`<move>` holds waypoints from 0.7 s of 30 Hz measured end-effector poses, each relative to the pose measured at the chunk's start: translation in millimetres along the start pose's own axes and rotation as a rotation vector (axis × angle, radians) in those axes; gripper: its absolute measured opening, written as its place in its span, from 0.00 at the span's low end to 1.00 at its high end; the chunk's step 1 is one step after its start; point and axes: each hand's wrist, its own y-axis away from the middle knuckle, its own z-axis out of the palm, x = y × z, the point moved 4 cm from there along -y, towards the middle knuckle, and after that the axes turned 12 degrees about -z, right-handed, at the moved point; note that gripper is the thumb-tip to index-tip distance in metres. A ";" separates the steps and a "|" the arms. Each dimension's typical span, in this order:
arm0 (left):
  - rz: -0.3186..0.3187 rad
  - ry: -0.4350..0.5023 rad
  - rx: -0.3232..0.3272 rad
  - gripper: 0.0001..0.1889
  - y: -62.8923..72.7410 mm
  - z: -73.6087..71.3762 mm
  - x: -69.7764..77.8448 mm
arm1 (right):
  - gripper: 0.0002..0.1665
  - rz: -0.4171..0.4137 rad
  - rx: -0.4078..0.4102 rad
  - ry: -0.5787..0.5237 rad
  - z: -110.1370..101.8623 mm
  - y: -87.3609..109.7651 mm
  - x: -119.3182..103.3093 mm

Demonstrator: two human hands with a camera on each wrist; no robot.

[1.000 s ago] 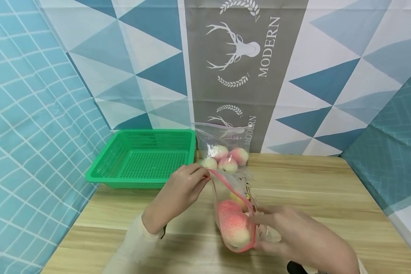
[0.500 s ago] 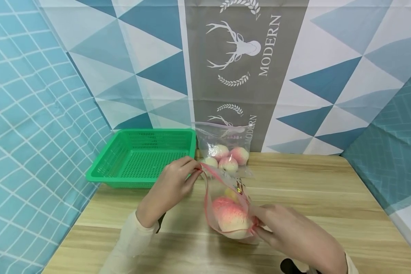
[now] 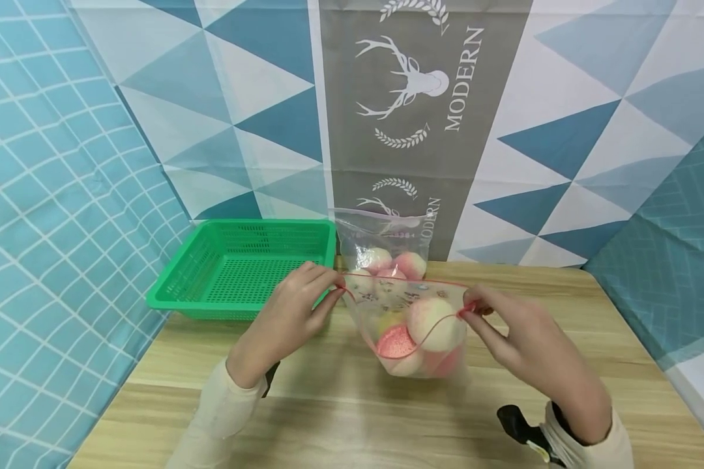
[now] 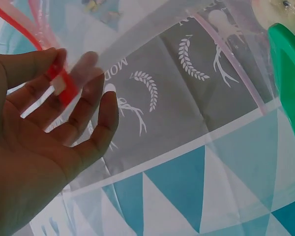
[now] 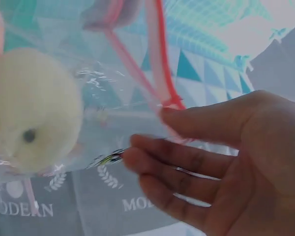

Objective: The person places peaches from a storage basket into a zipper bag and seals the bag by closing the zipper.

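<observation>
A clear zip bag (image 3: 360, 316) with a red zip edge hangs stretched between both hands. Several peaches (image 3: 437, 324) lie inside, pale and pink, with something yellow (image 3: 392, 319) behind them. My left hand (image 3: 296, 306) pinches the left end of the bag's mouth. In the left wrist view, thumb and forefinger hold the red zip strip (image 4: 64, 88) while the other fingers are loosely bent. At the opposite corner my right hand (image 3: 519, 332) pinches the red edge between thumb and fingers. A pale peach (image 5: 37, 110) shows through the plastic in the right wrist view.
Behind stands a second clear bag (image 3: 381, 228) with several peaches, leaning near the patterned backdrop. A green plastic basket (image 3: 240, 306) sits left of it. Everything rests on a wooden table (image 3: 563, 306); a tiled blue cloth (image 3: 47, 260) borders the left.
My right hand has moved up and to the right, pulling the bag's mouth wide. The peaches have shifted inside. My left hand has moved slightly left, keeping its pinch.
</observation>
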 end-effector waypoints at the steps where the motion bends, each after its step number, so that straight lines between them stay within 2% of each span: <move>1: 0.004 0.010 0.001 0.05 0.5 -0.5 0.2 | 0.15 0.001 0.020 0.002 -0.5 -0.2 3.0; 6: 0.024 0.094 -0.002 0.06 2.5 -2.0 0.3 | 0.15 0.013 0.112 -0.044 -1.1 1.3 17.7; 9: 0.029 0.164 -0.021 0.04 2.5 -2.4 0.7 | 0.16 0.033 0.134 -0.068 -1.4 3.3 24.8; 12: 0.013 0.194 -0.054 0.06 1.4 -2.0 -0.2 | 0.16 0.086 0.091 -0.117 0.0 4.6 28.6; 14: -0.005 0.186 -0.068 0.07 0.5 -1.0 -2.3 | 0.17 0.161 0.038 -0.134 2.1 5.5 29.7; 17: -0.017 0.166 -0.071 0.07 -0.3 0.3 -5.5 | 0.19 0.225 -0.009 -0.112 5.0 4.8 31.1; 19: -0.003 0.164 -0.052 0.06 -0.5 -0.2 -6.9 | 0.18 0.216 -0.007 -0.088 5.9 3.4 32.1; 21: 0.017 0.180 -0.034 0.07 -1.2 -2.3 -7.6 | 0.17 0.159 0.015 -0.078 6.5 1.4 33.5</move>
